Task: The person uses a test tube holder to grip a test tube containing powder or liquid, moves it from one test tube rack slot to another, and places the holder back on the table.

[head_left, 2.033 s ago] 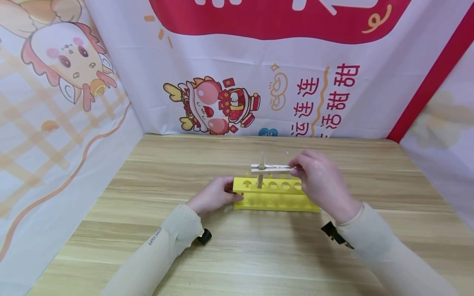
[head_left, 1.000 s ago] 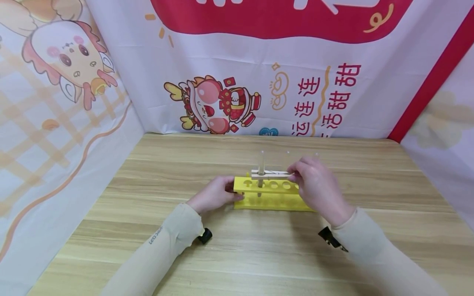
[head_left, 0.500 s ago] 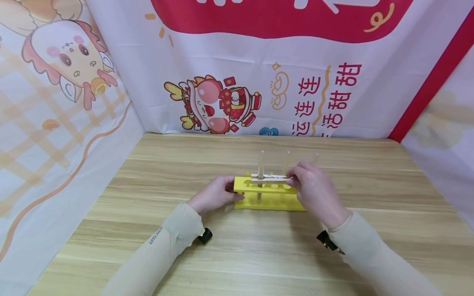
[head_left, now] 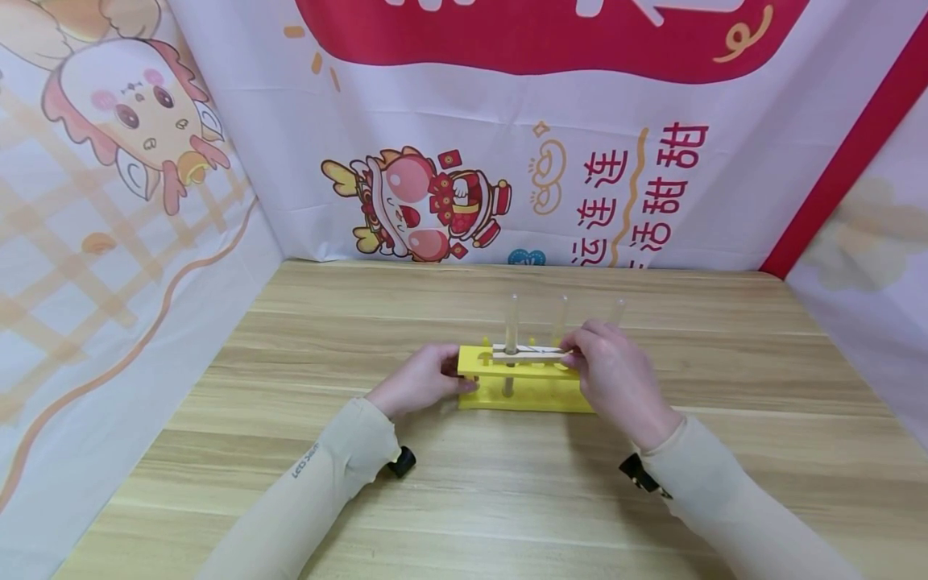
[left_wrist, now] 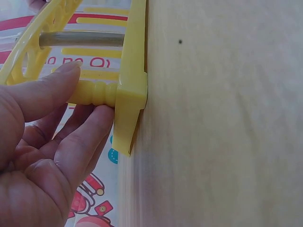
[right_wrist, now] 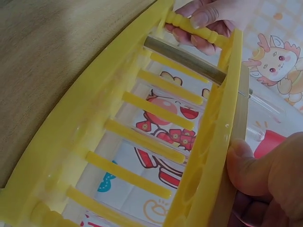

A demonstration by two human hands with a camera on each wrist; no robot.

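Observation:
A yellow test tube rack stands on the table, and my left hand grips its left end post between thumb and fingers. My right hand pinches the right end of a wooden test tube clamp. The clamp lies level just over the rack's top plate, its far end around a test tube. Grey-brown contents fill the lower part of this tube. It passes upright through a hole near the rack's left end, and its bottom reaches the base. My right hand hides the rack's right end.
Clear tubes stand along the rack's back, rounded ends up, near a row of yellow pegs. The wood-grain table extends on all sides. A printed white cloth hangs behind it, with more cloth at both sides.
My right hand has lowered the clamp and test tube, so the tube now runs through the hole down to the base. My left hand stays on the rack's left end.

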